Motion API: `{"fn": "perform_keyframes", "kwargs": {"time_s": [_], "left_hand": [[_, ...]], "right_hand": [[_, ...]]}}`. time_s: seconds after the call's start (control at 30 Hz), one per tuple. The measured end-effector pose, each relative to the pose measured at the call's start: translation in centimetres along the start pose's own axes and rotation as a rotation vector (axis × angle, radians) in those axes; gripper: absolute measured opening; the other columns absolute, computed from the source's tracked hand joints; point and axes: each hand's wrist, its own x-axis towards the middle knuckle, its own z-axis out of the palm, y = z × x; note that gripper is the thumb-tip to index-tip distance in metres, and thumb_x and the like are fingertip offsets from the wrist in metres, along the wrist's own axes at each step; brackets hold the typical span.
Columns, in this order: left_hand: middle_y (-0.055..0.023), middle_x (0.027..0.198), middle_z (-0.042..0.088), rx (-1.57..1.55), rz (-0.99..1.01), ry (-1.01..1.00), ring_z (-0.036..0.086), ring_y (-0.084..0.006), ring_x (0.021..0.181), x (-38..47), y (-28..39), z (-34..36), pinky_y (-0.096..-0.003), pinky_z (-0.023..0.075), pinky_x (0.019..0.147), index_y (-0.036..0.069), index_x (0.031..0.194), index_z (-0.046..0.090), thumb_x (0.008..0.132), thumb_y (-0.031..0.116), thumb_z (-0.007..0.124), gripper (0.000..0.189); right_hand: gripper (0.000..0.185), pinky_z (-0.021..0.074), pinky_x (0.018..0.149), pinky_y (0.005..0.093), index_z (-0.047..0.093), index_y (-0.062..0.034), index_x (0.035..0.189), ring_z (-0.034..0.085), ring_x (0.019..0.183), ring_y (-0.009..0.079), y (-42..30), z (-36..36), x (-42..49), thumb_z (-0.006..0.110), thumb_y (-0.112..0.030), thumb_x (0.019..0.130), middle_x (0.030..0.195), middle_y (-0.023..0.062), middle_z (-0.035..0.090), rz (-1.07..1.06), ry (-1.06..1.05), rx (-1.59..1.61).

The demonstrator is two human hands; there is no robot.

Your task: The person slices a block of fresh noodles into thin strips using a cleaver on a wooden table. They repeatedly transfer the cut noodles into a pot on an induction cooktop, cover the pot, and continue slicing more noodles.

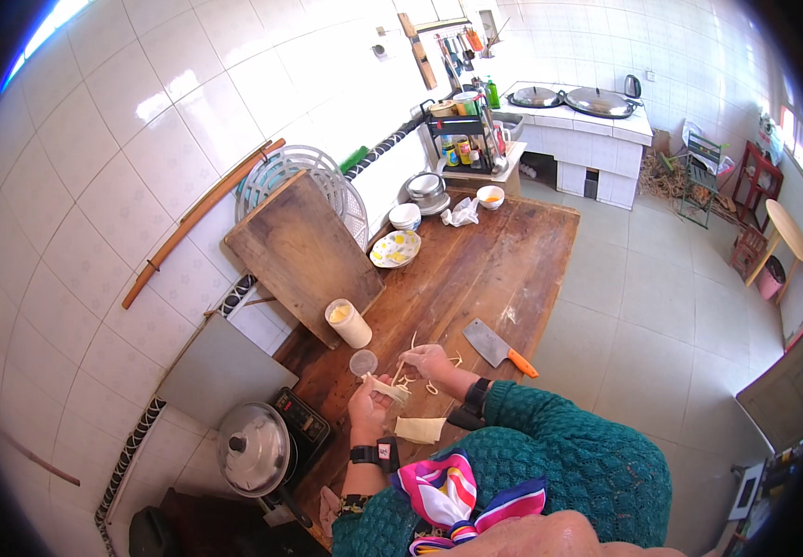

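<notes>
My left hand point(369, 404) holds a bundle of pale dough strips point(389, 390) above the wooden table. With its fingers closed on one long strip, my right hand point(424, 361) is just above and to the right of the left. A few loose strip pieces point(432, 388) lie on the wood beside the hands. Close to my body rests a folded pale dough sheet point(419, 429). A cleaver with an orange handle point(490, 344) lies flat to the right. Beyond the left hand are a round clear lid point(363, 363) and an uncapped jar of pale powder point(349, 324).
A lidded steel pan point(254, 449) sits by an induction cooker point(302, 425) at the left. A large wooden board point(304, 250) leans on the wall. Bowls point(405, 216), a patterned plate point(395, 249) and a plastic bag point(462, 212) stand along the table's point(499, 257) far side.
</notes>
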Motion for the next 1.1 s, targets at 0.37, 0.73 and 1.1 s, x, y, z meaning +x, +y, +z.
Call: {"fn": "perform_keyframes", "kwargs": {"time_s": [0.37, 0.73, 1.1], "left_hand": [[-0.0173, 0.103, 0.069, 0.217, 0.047, -0.047, 0.071, -0.0282, 0.087, -1.6, 1.2, 0.8, -0.0388, 0.0593, 0.080, -0.002, 0.111, 0.059, 0.100, 0.022, 0.058, 0.027], [-0.0162, 0.103, 0.069, 0.188, -0.082, -0.167, 0.071, -0.0291, 0.091, 0.1, -1.6, 1.4, -0.0411, 0.0585, 0.083, -0.002, 0.114, 0.059, 0.101, 0.021, 0.055, 0.026], [-0.0203, 0.110, 0.066, 0.090, 0.156, 0.184, 0.067, -0.0328, 0.100, 1.9, 1.4, -1.4, -0.0448, 0.0565, 0.086, -0.001, 0.115, 0.055, 0.099, 0.018, 0.056, 0.025]], "right_hand": [[0.028, 0.0559, 0.062, 0.0293, 0.075, -0.0005, 0.100, 0.068, 0.071, 0.0157, -0.8, -0.3, 0.9, 0.069, -0.027, 0.090, 0.084, 0.0099, 0.073, -0.218, -0.151, -0.557], [0.023, 0.0570, 0.057, 0.0284, 0.075, 0.0011, 0.093, 0.067, 0.061, 0.0148, 0.1, 0.7, -0.5, 0.071, -0.021, 0.089, 0.077, 0.0088, 0.072, 0.008, -0.091, -0.394], [0.024, 0.0587, 0.060, 0.0341, 0.069, 0.0027, 0.090, 0.071, 0.068, 0.0231, 6.0, -7.8, 5.7, 0.064, -0.021, 0.090, 0.079, 0.0136, 0.071, -0.341, -0.199, -0.924]]}}
